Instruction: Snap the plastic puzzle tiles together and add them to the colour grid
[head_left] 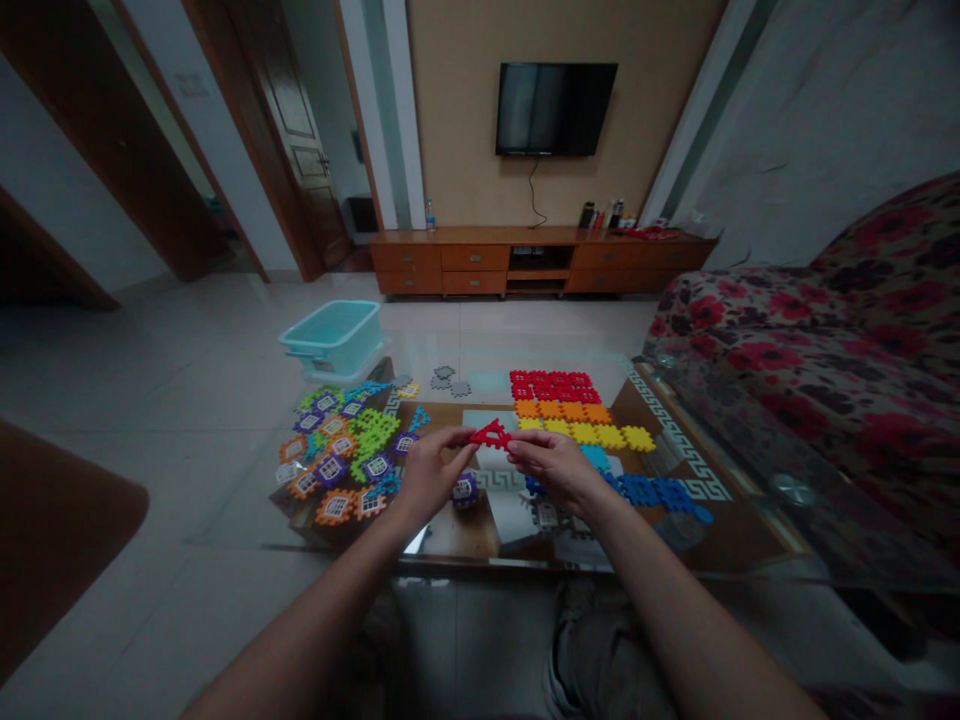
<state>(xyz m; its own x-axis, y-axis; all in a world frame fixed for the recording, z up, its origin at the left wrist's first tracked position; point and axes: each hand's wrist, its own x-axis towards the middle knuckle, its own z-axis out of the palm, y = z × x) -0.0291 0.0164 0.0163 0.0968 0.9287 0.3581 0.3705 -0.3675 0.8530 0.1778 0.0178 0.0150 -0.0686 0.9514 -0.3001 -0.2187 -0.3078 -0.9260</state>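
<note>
Between both hands, above the middle of the glass table (pixel 450 560), is a red triangular interlocking building piece (pixel 492 434). My left hand (pixel 435 470) pinches its left corner, and my right hand (pixel 551 462) pinches the right one. Just past my right hand lie rows of red tiles (pixel 551 385), orange tiles (pixel 562 411), yellow tiles (pixel 611 435) and blue tiles (pixel 652 491), partly covered by that hand. A purple piece with a white window (pixel 465 488) sits below my left hand. Left of it spreads a mixed heap of green pieces (pixel 375 430), purple, orange and blue ones.
A turquoise plastic tub (pixel 334 338) stands at the table's far left. Several grey pieces (pixel 444 381) lie near the far edge. A flowered sofa (pixel 810 320) is on the right. Beyond the table is a wooden TV cabinet (pixel 472 262).
</note>
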